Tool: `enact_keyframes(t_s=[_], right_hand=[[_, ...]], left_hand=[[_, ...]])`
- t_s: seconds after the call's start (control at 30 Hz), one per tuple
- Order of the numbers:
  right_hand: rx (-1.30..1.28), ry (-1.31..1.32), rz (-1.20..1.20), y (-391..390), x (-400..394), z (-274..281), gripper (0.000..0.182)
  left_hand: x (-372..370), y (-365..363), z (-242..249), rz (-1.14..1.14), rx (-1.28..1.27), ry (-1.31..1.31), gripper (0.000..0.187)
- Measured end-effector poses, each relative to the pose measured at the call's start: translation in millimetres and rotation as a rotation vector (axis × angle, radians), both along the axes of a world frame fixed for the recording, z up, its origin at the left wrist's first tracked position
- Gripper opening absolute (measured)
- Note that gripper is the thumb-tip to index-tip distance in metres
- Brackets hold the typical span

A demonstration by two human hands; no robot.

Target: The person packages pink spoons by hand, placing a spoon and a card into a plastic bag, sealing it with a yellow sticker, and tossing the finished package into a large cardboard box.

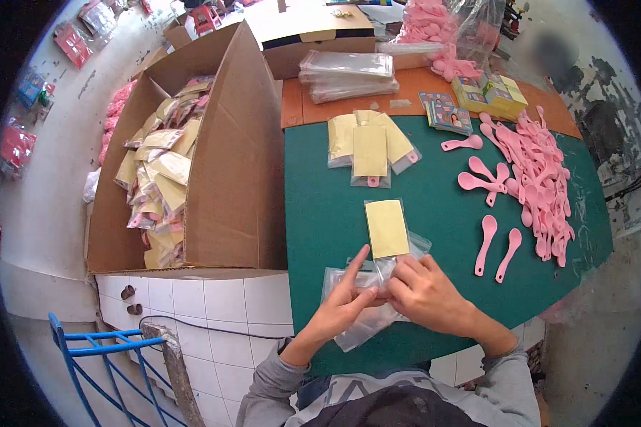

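Observation:
A clear plastic bag with a pale yellow card (pixel 387 228) inside lies on the green table in front of me. At the bag's near end, my right hand (pixel 427 290) is closed, its thumb and fingers pinching the clear plastic. My left hand (pixel 343 304) grips the same end from the other side, thumb bent inward and index finger stretched along the bag's left edge. Beneath both hands spread several empty clear bags (pixel 363 333), partly hidden by them. Farther up sit several filled bags with yellow cards (pixel 370 151); a pink spoon tip shows at the bottom of one.
Pink spoons (pixel 541 188) are heaped at right, with a few loose ones (pixel 486 245) nearer. Behind are printed cards (pixel 449 114), yellow card stacks (pixel 491 96) and stacked clear bags (pixel 349 75). A tall cardboard box (pixel 224 156) of filled bags stands left, near a blue metal frame (pixel 114 349).

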State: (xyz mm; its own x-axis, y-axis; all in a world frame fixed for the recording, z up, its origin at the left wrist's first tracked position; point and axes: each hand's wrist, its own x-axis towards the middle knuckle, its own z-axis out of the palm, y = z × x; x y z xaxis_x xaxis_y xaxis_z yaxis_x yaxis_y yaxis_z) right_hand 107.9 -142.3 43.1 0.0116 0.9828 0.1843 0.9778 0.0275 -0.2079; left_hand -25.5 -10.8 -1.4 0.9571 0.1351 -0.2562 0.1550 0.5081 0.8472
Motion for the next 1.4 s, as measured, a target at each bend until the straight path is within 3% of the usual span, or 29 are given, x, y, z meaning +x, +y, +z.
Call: enact_keyframes(t_s=[0.1,0.2,0.3,0.37,0.4,0.43,0.47,0.53,0.67,0.7,0.73,0.8,0.83,0.87,0.9,1.03,1.17,1.27,1.33,1.4], right_hand=[[0.044,-0.001,0.053,-0.6,-1.2,-1.7,0.020],[0.029,0.134,0.170,-0.2,1.3,0.0,0.012],[-0.088,0.556,0.393,-6.5,20.7,16.4,0.012],[-0.216,0.902,0.362,-23.1,54.1,34.1,0.016],[-0.211,0.898,0.360,-37.1,87.3,38.3,0.018],[-0.026,0.974,0.316,-56.0,122.9,37.5,0.019],[0.077,1.067,-0.173,-97.5,158.5,26.4,0.018],[0.197,0.431,-0.781,-152.2,264.9,16.6,0.022],[0.017,-0.440,-1.209,-170.4,231.9,18.5,0.026],[0.061,-0.424,-1.150,-154.3,196.9,21.6,0.032],[0.146,-0.147,-0.935,-121.5,147.5,24.2,0.039],[0.080,0.360,-0.472,-54.4,56.4,21.8,0.055],[0.091,0.425,-0.343,-33.5,28.6,9.2,0.063],[0.176,0.506,-0.291,-22.7,11.2,-10.0,0.052],[0.268,0.330,-0.239,-14.0,5.5,-25.4,0.047],[0.346,0.481,-0.233,-12.8,5.5,-28.9,0.019],[0.334,0.658,-0.271,-18.5,5.3,-36.1,0.023],[0.304,0.723,-0.288,-21.2,6.8,-30.1,0.024],[0.275,0.746,-0.325,-25.6,8.1,-28.1,0.022],[0.226,0.936,-0.404,-28.5,5.0,-28.7,0.018]], left_hand=[[3.9,-0.1,5.0,0.005,0.072,0.019,0.061],[6.4,-2.2,5.5,0.027,0.216,0.037,0.054],[5.6,-3.8,7.2,0.137,0.275,0.064,0.049],[4.0,1.7,18.7,0.224,0.226,0.084,0.044],[1.5,3.4,16.8,0.199,0.226,0.071,0.040],[-1.3,4.5,12.2,0.174,0.224,0.057,0.036],[-2.8,5.7,8.3,0.148,0.223,0.039,0.033],[-3.7,6.3,4.0,0.120,0.204,0.024,0.028],[-3.2,2.1,11.1,0.159,0.138,-0.005,0.022],[-3.2,0.9,14.0,0.151,0.118,-0.010,0.022],[-2.4,1.5,16.8,0.139,0.102,-0.015,0.022],[0.9,4.0,20.1,0.115,0.094,-0.039,0.022],[0.5,4.0,20.3,0.107,0.098,-0.051,0.023],[-1.7,2.9,20.5,0.098,0.098,-0.057,0.023],[-3.7,3.4,22.6,0.077,0.106,-0.045,0.023],[-17.6,10.5,17.9,0.042,0.093,0.025,0.022],[-10.1,1.8,13.0,0.225,0.664,0.041,0.010],[-7.8,4.0,13.8,0.080,1.006,-0.056,0.014],[-8.1,6.4,12.4,0.116,0.952,-0.043,0.017],[-8.3,7.6,11.8,0.125,0.931,-0.036,0.016]])
